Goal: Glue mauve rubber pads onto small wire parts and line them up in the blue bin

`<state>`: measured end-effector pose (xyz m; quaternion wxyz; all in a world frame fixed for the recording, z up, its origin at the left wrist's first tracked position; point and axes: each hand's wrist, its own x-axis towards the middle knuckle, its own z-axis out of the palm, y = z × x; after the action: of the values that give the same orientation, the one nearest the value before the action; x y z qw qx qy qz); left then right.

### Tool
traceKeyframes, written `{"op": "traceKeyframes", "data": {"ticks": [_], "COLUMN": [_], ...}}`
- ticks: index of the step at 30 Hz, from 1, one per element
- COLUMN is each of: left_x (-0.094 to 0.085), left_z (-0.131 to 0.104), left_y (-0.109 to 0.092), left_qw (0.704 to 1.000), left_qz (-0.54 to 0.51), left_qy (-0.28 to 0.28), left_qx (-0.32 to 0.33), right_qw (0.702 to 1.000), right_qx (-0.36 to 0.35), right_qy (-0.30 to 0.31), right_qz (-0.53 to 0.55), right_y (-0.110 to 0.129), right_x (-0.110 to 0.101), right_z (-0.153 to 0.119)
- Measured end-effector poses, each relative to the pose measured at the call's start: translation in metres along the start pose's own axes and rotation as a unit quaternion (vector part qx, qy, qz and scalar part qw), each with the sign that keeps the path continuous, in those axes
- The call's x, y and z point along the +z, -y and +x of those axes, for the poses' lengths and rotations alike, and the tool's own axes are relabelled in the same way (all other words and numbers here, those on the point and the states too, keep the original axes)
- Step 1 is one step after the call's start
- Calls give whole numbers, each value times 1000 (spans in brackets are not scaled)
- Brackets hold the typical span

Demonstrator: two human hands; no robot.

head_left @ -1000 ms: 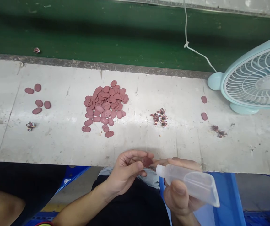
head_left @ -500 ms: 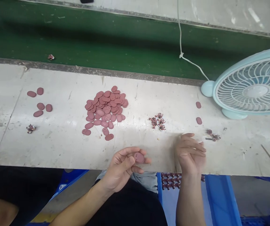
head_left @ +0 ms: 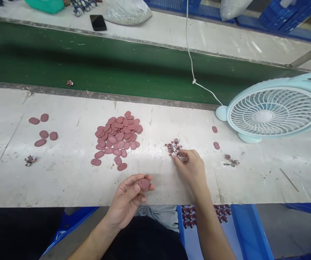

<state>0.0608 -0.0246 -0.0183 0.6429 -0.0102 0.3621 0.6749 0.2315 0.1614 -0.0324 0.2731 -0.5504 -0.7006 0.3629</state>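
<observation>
My left hand (head_left: 130,196) pinches an oval, dull-red disc (head_left: 144,183) with small holes between thumb and fingers, above the table's near edge. At the small cluster of dark-red and white figurines (head_left: 174,147), my right hand (head_left: 192,168) has its thumb and fingertips closed on a figurine at the near right side. The fingers partly hide that piece. Left of the cluster lies a heap of similar oval discs (head_left: 117,131), some with little holes showing.
A light-blue fan (head_left: 264,115) stands at the right, its white cord (head_left: 190,54) running back. Loose discs (head_left: 43,134) and a figurine (head_left: 30,160) lie at left. Below the table edge is a blue tray (head_left: 250,231) with rows of figurines. A phone (head_left: 98,22) lies on the far ledge.
My right hand has moved left from the open table to the figurine cluster and closed on a piece. My left hand still holds the disc. The view has tilted up.
</observation>
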Motion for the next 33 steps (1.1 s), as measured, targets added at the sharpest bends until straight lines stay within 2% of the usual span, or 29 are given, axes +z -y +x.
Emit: {"op": "traceKeyframes", "data": {"ticks": [3,6,9,12,15,18,22,28,33], "left_x": [0,0,1,5,9,11,10,7,9], "left_z": [-3,-4,-3,-2,-1,-3,-5,-4,-3], "left_y": [0,1,6,10,12,11,11,12,13], "left_qw": [1000,1000,1000,999,997,995,993,984,982], "left_qz": [-2,5,22,42,70,84,108,170,177], "left_qy": [-3,-13,-8,2,17,37,33,12,20], "left_qx": [-1,1,-2,4,25,35,39,56,63], "right_qw": [999,998,990,947,929,929,928,940,916], "right_qx": [8,27,36,33,54,79,110,84,115], "right_qy": [27,48,89,151,183,199,215,227,236], "right_qz": [-42,-35,105,283,317,302,283,241,303], "right_y": [2,13,30,49,63,70,73,72,73], "right_x": [-9,-22,-30,-26,-16,-7,-7,-13,-10], "right_z": [-1,-18,-46,-74,-91,-94,-91,-89,-89]}}
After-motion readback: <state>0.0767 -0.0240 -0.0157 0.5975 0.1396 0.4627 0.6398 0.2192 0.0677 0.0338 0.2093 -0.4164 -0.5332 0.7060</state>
